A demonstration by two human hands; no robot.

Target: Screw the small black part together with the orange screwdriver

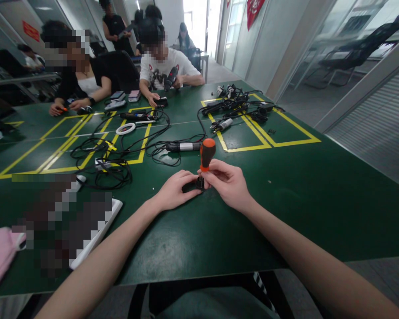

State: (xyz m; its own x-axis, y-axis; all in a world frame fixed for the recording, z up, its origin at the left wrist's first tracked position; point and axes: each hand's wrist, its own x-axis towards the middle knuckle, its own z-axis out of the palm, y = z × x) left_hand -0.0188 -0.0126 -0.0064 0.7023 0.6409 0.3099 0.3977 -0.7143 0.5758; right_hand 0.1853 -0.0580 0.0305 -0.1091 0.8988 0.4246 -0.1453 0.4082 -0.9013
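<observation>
In my right hand (228, 182) is a stubby screwdriver (207, 153) with an orange and black handle, gripped between thumb and fingers. It stands almost upright, its lower end over a small black part (200, 183) at the table top. My left hand (177, 189) pinches that black part from the left with thumb and fingertips. The fingers hide most of the part, and the screwdriver's tip cannot be made out. Just beyond my hands lies a dark cylindrical tool with a silver band (186, 146), its black cord coiled to the left.
On the green table (286, 212), tangled black cables (113, 173) lie at left and a cable heap (232, 102) lies at back right. A white ring (125, 128) lies mid-left. White-edged devices (98, 232) and pink cloth (0, 257) are near left. Two people sit across, one holding a power tool (171, 79).
</observation>
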